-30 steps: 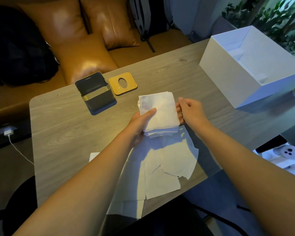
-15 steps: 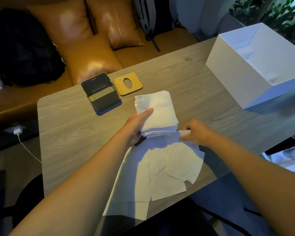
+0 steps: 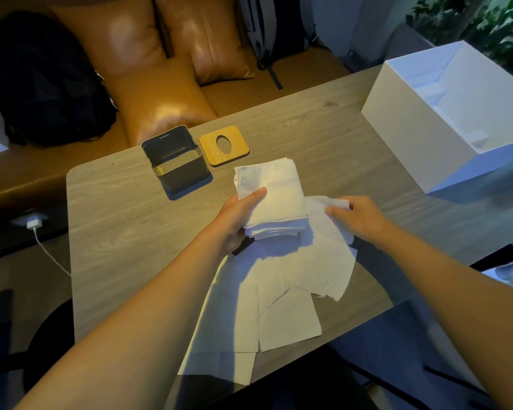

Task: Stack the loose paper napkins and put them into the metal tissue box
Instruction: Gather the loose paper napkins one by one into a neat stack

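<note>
So from my end I'm seeing a grey wood-grain table (image 3: 323, 131) with a big open white box (image 3: 421, 125) at the far right, and a tan leather sofa (image 3: 160, 93) behind it with a black bag (image 3: 48, 78) slumped on the left. The open dark metal tissue box (image 3: 176, 161) stands toward the far left of the table, with its light wooden lid with an oval hole (image 3: 224, 145) lying flat just beside it on the right. Nothing sits between the box and the hands. The left hand (image 3: 237, 216) grips the stack of folded white napkins (image 3: 271, 196) from its left edge, thumb on top, holding it just above the loose white napkins (image 3: 282, 294) spread out on the near part of the table. The right hand (image 3: 359, 216) is just right of the stack, fingers pinching the corner of one loose napkin and lifting it. A white charger plug and cable (image 3: 34, 224) sit on the floor at left. No readable writing anywhere.
</note>
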